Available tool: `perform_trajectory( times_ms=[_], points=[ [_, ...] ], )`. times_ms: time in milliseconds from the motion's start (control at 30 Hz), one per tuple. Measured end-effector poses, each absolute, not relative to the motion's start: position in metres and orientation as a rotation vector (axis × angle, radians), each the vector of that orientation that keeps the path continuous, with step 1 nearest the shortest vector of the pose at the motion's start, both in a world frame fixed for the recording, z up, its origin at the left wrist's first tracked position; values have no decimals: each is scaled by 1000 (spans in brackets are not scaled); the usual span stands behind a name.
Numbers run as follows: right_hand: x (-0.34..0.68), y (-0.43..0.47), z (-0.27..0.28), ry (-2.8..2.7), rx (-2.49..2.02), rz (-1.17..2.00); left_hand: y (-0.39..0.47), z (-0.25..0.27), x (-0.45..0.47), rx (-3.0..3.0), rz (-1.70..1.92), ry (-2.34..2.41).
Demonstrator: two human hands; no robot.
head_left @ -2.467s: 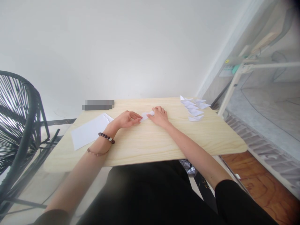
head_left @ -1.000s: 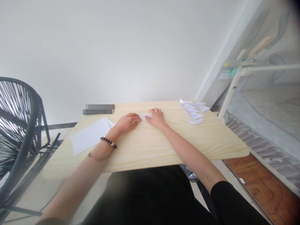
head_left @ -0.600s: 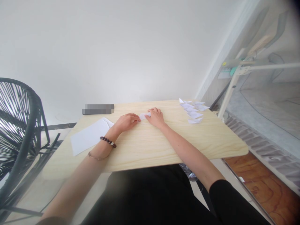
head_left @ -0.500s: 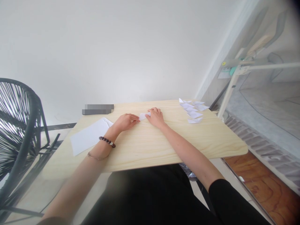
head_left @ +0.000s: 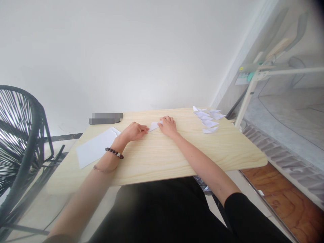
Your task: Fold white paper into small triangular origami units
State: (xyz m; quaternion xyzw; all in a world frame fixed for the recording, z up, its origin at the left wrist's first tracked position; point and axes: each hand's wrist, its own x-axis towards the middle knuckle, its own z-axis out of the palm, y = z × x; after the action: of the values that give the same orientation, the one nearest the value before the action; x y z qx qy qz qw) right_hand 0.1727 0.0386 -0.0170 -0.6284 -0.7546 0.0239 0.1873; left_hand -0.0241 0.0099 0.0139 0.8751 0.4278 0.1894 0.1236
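Note:
A small folded piece of white paper (head_left: 154,126) lies on the table between my hands. My left hand (head_left: 136,131) has its fingers pressed together at the paper's left tip. Over the right end rests my right hand (head_left: 168,126), its fingers curled and the thumb on the paper, hiding that part. To the right, several folded paper boats (head_left: 210,124) stand grouped near the back of the table. White paper sheets (head_left: 95,148) lie beside my left wrist.
The light wooden table (head_left: 157,158) stands against a white wall. A pixelated dark object (head_left: 105,118) is at its back left. A dark woven chair (head_left: 22,135) is on the left, and a white metal frame (head_left: 246,101) rises past the right edge.
My left hand has slid slightly left along the folded paper, and more of the paper shows between my hands. My right hand has hardly moved.

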Motion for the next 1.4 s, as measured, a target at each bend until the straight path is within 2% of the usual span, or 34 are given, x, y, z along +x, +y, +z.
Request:
perform_trajectory(
  times_ms=[300, 633, 1400],
  points=[
    [173, 34, -18, -2136, -1700, 41, 0, 10, -14, 2718, 578, 1441],
    [176, 31, -16, -2231, -1597, 91, 5, 0, -12, 2757, 597, 1371],
    [198, 61, -23, -2245, -1395, 423, 11, -1, -13, 2755, 598, 1333]
  ],
)
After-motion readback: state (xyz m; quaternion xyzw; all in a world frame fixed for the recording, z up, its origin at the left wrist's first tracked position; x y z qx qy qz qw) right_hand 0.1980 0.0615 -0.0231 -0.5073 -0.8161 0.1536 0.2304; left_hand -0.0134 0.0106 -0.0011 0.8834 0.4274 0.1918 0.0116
